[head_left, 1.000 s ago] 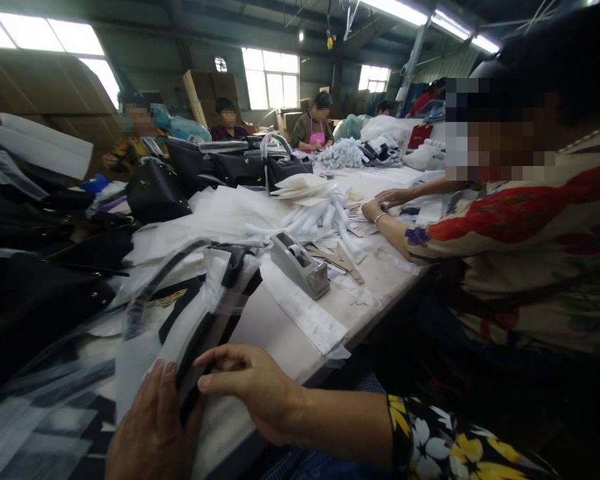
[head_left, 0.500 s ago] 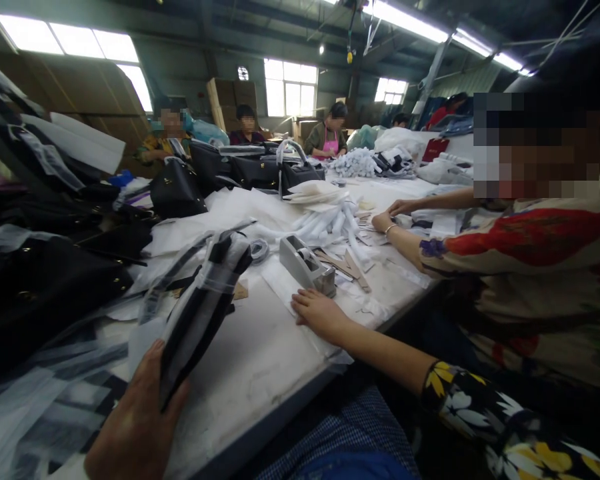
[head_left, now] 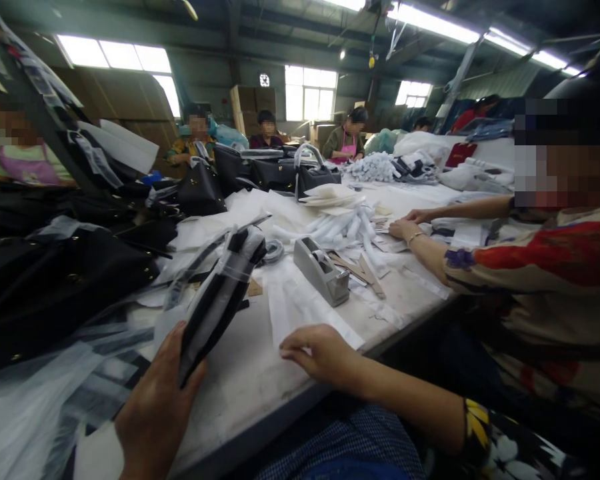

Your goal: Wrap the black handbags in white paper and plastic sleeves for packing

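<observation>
Since a second ago, the right hand (head_left: 325, 355) has moved from beside the black-and-white bundle (head_left: 219, 308) over to the near edge of the table (head_left: 245, 390), and the bundle has tipped up in the left hand (head_left: 156, 403). From my end I see the left thumb and fingers on either side of the bundle's near end, holding it; its far end points up and away. I cannot tell whether its underside touches anything. On the right, thumb and forefinger are narrow, pinching the near end of a white strip (head_left: 278, 308) that runs away toward a coil (head_left: 275, 251). More white strips (head_left: 320, 310) lie just beside it, near a grey tape dispenser (head_left: 325, 273) with brown card pieces (head_left: 366, 275) behind. Black bags (head_left: 203, 188) are heaped beyond the bundle, and plastic sheets (head_left: 50, 407) lie left of the left hand. Farther right, a co-worker's hands (head_left: 405, 230) are close together over the table.
</observation>
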A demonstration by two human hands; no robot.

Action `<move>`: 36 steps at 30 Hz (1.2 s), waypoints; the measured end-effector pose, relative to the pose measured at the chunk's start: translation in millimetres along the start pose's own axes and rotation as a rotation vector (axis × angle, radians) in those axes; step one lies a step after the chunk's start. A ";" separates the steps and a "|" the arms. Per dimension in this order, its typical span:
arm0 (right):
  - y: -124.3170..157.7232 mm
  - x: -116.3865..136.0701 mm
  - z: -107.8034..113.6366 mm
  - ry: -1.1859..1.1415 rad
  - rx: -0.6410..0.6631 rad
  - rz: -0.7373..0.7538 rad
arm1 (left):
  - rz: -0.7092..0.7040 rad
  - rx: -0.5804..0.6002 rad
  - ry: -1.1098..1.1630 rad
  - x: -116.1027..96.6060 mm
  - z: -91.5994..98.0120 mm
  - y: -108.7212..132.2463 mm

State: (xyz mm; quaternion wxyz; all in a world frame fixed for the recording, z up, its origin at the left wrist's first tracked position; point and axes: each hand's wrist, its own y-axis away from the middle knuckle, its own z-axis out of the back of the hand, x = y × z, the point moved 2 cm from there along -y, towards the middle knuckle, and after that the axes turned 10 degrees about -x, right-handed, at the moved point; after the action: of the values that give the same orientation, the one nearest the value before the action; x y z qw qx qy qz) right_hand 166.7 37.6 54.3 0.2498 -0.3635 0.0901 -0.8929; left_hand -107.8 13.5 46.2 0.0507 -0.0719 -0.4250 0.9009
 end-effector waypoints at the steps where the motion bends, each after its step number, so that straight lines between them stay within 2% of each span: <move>1: 5.7 4.5 -2.5 -0.076 0.079 -0.027 | 0.002 -0.008 -0.004 -1.1 0.8 -0.9; 3: 9.2 9.1 -6.8 -0.144 0.177 -0.067 | 0.009 -0.023 -0.009 -3.3 2.4 -2.3; 4: 7.0 9.6 -8.7 -0.137 0.168 -0.072 | 0.020 -0.029 -0.008 -4.1 3.0 -2.7; 7: -4.6 8.4 -15.3 0.028 0.013 -0.084 | 0.015 -0.033 0.013 -5.0 3.7 -2.7; 10: -0.3 8.5 -19.7 0.157 0.015 -0.102 | 0.006 -0.034 0.025 -2.9 3.3 -0.9; 14: 34.8 4.1 -0.1 0.105 0.066 -0.087 | 0.049 -0.007 0.027 1.2 2.7 3.1; 18: 62.3 -15.6 28.5 0.131 0.089 -0.161 | 0.066 0.027 0.024 2.2 1.5 4.0; 21: 68.0 -28.7 34.2 0.094 0.120 -0.150 | 0.055 0.036 0.025 0.2 0.1 3.1; 25: 65.3 -34.3 33.7 0.049 0.172 -0.103 | 0.067 0.055 0.024 -1.2 -2.8 4.6; 30: 58.7 -23.1 44.7 -0.039 0.382 -0.150 | 0.033 0.065 0.042 2.0 -6.3 9.2; 32: 57.5 -11.3 51.0 -0.035 0.417 -0.163 | 0.023 0.061 0.042 2.5 -6.4 9.8; 34: 57.7 4.0 55.6 0.013 0.402 -0.163 | 0.025 0.049 0.025 2.5 -6.1 9.9; 36: 56.9 18.1 56.9 0.079 0.299 -0.183 | 0.039 0.043 0.006 2.5 -5.9 9.8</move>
State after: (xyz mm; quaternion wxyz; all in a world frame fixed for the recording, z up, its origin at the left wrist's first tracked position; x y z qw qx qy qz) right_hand 216.8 -19.3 86.7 0.2150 -0.2938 -0.0672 -0.9289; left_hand -109.5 12.1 34.7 0.0361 -0.0818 -0.4038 0.9105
